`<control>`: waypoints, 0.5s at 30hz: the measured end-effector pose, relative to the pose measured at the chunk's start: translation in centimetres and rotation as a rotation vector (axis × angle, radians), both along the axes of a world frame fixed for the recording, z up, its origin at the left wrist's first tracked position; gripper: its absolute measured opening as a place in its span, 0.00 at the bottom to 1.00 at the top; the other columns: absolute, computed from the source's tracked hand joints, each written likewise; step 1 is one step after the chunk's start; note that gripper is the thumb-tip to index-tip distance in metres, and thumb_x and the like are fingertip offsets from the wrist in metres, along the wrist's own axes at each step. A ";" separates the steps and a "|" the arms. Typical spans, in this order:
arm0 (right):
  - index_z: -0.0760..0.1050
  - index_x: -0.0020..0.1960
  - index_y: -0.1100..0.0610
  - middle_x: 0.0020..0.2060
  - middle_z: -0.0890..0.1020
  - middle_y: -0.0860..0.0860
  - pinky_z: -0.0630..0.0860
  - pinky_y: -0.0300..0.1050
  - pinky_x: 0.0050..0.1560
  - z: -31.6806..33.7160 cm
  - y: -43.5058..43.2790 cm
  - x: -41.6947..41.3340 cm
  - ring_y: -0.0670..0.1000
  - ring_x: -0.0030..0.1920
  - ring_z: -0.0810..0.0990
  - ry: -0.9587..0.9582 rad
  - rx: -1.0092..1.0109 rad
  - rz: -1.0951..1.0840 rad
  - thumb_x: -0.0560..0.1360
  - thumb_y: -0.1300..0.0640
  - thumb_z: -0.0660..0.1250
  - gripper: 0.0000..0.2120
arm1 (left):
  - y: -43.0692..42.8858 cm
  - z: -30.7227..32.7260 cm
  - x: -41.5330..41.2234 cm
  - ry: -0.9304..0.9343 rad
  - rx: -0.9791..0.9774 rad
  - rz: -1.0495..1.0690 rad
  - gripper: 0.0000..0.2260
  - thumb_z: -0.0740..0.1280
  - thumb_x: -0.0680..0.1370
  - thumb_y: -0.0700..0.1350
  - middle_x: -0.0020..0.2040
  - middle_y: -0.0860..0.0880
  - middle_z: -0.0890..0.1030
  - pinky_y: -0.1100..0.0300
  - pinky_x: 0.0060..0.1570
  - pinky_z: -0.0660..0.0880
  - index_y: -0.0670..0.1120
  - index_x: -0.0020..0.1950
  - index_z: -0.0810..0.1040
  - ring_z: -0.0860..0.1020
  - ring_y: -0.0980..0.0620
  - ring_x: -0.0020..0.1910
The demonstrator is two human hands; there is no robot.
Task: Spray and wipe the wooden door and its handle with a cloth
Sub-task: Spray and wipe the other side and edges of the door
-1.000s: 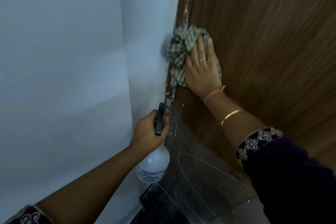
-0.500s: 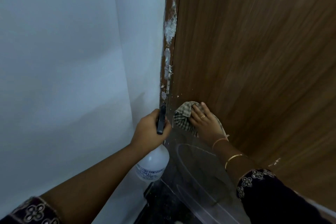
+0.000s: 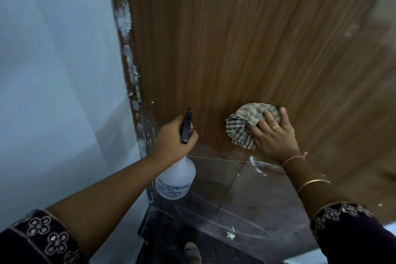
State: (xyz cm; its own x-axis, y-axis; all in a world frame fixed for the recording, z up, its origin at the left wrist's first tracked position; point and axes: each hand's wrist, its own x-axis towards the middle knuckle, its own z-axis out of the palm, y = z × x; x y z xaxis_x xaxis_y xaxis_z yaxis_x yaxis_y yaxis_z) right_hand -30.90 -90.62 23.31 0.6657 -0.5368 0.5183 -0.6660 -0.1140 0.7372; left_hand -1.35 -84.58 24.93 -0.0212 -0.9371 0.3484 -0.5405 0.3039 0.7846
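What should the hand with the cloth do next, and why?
Probably slide the cloth down: the right hand presses it flat on the door, and a white smear sits just below. The left hand only holds the spray bottle.

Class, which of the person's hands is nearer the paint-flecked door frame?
Left. The left hand, gripping the spray bottle, sits just right of the frame; the right hand presses the cloth farther right.

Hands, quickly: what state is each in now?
Left hand: grips the white plastic spray bottle.
Right hand: flat, pressing the grey checked cloth against the brown wooden door.
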 end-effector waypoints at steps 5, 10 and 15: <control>0.76 0.51 0.56 0.44 0.79 0.58 0.50 0.67 0.72 -0.5 2.1 -4.5 0.63 0.57 0.71 -0.184 -0.059 -0.093 0.77 0.53 0.62 0.09 | 0.0 0.1 -2.3 0.006 0.009 -0.133 0.02 0.67 0.76 0.39 0.39 0.45 0.80 0.53 0.44 0.76 0.43 0.47 0.75 0.79 0.48 0.39; 0.72 0.54 0.57 0.46 0.77 0.61 0.51 0.73 0.69 -1.2 2.6 -3.1 0.66 0.60 0.68 -0.328 0.023 -0.211 0.72 0.55 0.67 0.13 | 0.3 -1.0 -3.8 -0.003 0.052 -0.200 0.03 0.68 0.75 0.40 0.38 0.47 0.80 0.67 0.40 0.73 0.44 0.47 0.75 0.79 0.53 0.39; 0.67 0.57 0.64 0.49 0.76 0.70 0.49 0.76 0.66 -1.6 2.3 1.9 0.77 0.59 0.69 -0.611 0.153 -0.343 0.71 0.51 0.65 0.21 | -0.1 -1.8 -4.5 -0.022 0.066 -0.225 0.03 0.68 0.75 0.40 0.39 0.46 0.81 0.71 0.39 0.72 0.44 0.48 0.76 0.79 0.53 0.39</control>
State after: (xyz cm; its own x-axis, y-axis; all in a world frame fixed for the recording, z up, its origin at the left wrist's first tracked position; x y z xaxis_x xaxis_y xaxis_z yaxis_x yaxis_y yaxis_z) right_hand -29.02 -88.37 21.75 0.0612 -0.7602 0.6468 -0.9715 0.1033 0.2133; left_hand -5.81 -84.68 23.10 -0.2394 -0.9285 0.2839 -0.4819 0.3675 0.7954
